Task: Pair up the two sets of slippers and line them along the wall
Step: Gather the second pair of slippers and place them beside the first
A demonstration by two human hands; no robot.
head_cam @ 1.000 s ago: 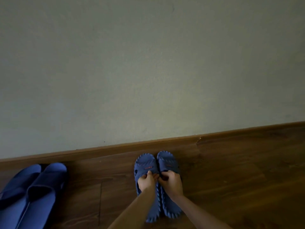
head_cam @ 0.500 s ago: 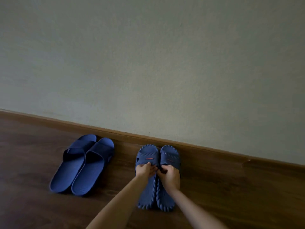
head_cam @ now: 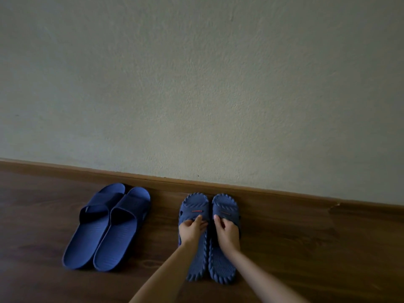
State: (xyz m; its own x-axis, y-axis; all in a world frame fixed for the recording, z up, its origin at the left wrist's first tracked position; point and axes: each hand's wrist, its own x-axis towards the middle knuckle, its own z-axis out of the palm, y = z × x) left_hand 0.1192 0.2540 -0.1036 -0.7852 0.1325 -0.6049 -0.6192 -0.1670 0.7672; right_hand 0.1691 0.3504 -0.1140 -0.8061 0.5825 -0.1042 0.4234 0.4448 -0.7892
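Two scalloped blue slippers with small red marks stand side by side, toes against the wooden baseboard (head_cam: 273,194). My left hand (head_cam: 192,229) grips the strap of the left scalloped slipper (head_cam: 193,205). On the strap of the right scalloped slipper (head_cam: 224,205), my right hand (head_cam: 227,231) holds on, thumb on top and fingers curled at the strap's rear edge. A pair of plain blue slippers (head_cam: 107,226) lies to the left, toes near the baseboard and heels angled away to the left.
A pale plaster wall (head_cam: 196,84) rises behind the baseboard. The floor is dark wood (head_cam: 317,248). The baseboard has a chipped joint at the right (head_cam: 334,206).
The view has swung left, bringing the plain pair fully into sight. My hands have spread a little apart on the two straps, and my thumbs now stretch forward.
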